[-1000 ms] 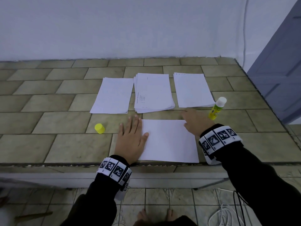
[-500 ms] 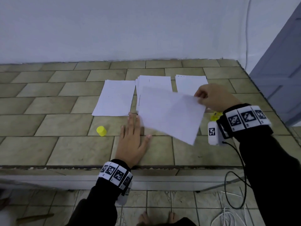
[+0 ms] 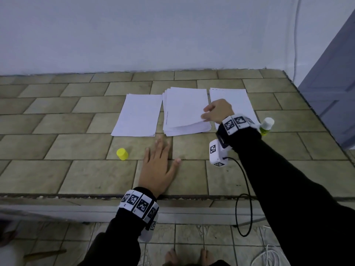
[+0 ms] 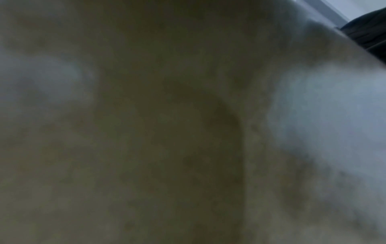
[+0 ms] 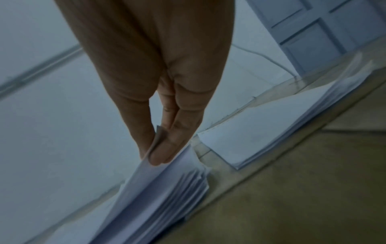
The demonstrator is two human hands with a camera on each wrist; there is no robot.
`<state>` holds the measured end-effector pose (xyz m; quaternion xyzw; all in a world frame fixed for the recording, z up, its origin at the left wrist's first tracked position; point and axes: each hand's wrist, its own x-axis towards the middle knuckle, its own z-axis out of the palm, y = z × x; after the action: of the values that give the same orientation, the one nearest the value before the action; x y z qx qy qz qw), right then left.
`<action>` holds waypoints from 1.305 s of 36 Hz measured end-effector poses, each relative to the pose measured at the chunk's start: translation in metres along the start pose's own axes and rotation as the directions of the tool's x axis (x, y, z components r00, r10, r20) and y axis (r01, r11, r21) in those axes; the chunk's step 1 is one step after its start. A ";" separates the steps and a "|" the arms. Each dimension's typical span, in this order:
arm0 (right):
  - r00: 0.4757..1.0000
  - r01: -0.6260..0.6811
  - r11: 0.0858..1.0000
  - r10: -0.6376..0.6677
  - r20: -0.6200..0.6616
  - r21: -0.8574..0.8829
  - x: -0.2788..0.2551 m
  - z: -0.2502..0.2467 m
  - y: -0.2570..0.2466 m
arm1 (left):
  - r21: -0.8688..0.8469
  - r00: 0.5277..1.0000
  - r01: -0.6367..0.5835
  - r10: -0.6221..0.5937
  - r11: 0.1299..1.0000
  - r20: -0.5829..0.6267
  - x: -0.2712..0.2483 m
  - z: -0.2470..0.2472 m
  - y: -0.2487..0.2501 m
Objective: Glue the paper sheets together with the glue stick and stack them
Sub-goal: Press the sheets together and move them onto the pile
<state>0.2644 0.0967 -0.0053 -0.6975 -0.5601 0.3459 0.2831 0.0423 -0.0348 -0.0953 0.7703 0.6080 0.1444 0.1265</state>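
Three lots of white paper lie in a row on the tiled table (image 3: pixel 57 169): a single sheet (image 3: pixel 138 116) at the left, a thick middle stack (image 3: pixel 184 110), and a right sheet (image 3: pixel 236 96). My right hand (image 3: pixel 206 117) pinches the near right corner of the top sheet (image 5: pixel 133 181) lying on the middle stack (image 5: pixel 177 198); thumb and fingers (image 5: pixel 158 155) close on its edge. My left hand (image 3: pixel 165 156) rests flat and empty on bare tile. The glue stick (image 3: pixel 267 125) stands uncapped behind my right wrist. Its yellow cap (image 3: pixel 122 154) lies left of my left hand.
A white wall runs behind the table and a grey-blue door (image 3: pixel 330 83) stands at the right. The table's front edge (image 3: pixel 76 196) is near my body. A black cable (image 3: pixel 244 208) hangs from my right wrist. The left wrist view is blurred tile.
My right hand lifted the sheet from the front of the table, carried it away from me and laid it on the middle stack. The left hand stayed flat, now on bare tile.
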 end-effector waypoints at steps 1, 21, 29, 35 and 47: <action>1.000 0.009 0.997 -0.008 0.015 -0.073 0.000 0.002 -0.001 | -0.003 1.000 0.001 -0.001 1.000 0.000 0.000 0.000 0.000; 0.999 0.037 0.826 -0.013 0.046 -0.562 -0.004 0.035 0.005 | -0.010 1.000 -0.014 0.014 1.000 -0.023 0.002 0.002 -0.001; 0.952 0.236 0.875 -0.295 -0.079 -0.424 -0.033 0.007 0.011 | -0.017 0.986 -0.127 0.124 0.992 -0.113 -0.001 -0.022 0.007; 0.789 0.359 0.840 -0.506 -0.348 -0.407 -0.066 -0.032 0.022 | -0.024 0.972 -0.092 0.084 0.996 -0.220 0.022 -0.089 0.013; 0.826 0.089 0.996 -0.087 -0.556 -0.024 -0.080 -0.064 0.082 | 0.256 0.890 0.361 -0.413 0.897 0.194 0.109 -0.095 -0.066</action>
<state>0.3530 0.0011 -0.0177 -0.7409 -0.4844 0.1156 0.4505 -0.0290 0.0887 -0.0243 0.6538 0.7416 -0.0454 0.1433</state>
